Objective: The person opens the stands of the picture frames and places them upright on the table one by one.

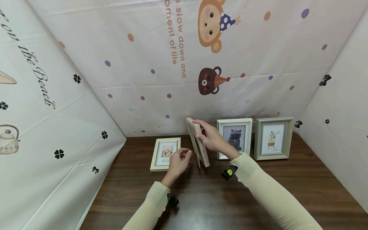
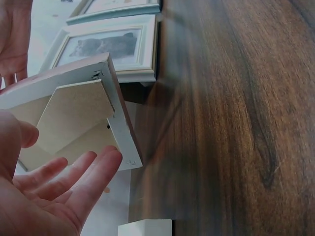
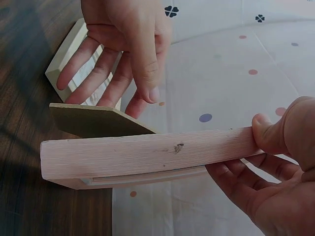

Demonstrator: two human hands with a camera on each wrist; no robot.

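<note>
A pale pink photo frame [image 1: 204, 157] stands tilted on the table, turned nearly edge-on in the head view. My right hand [image 1: 212, 139] grips its upper part, with the thumb on one side and fingers on the other in the right wrist view. From the frame's back a beige support flap [image 2: 74, 110] sticks out at an angle. My left hand [image 1: 178, 162] is beside that back, palm toward the flap and fingers loosely extended, holding nothing. Whether a fingertip touches the flap cannot be told. The frame's picture is hidden.
Left of my left hand is a cream frame [image 1: 154, 163] with a flower picture. To the right stand a white frame [image 1: 220, 134] with a grey cat and a grey-green frame [image 1: 258, 140] with a potted plant. A printed cloth [image 1: 149, 83] hangs behind the brown table [image 1: 224, 204].
</note>
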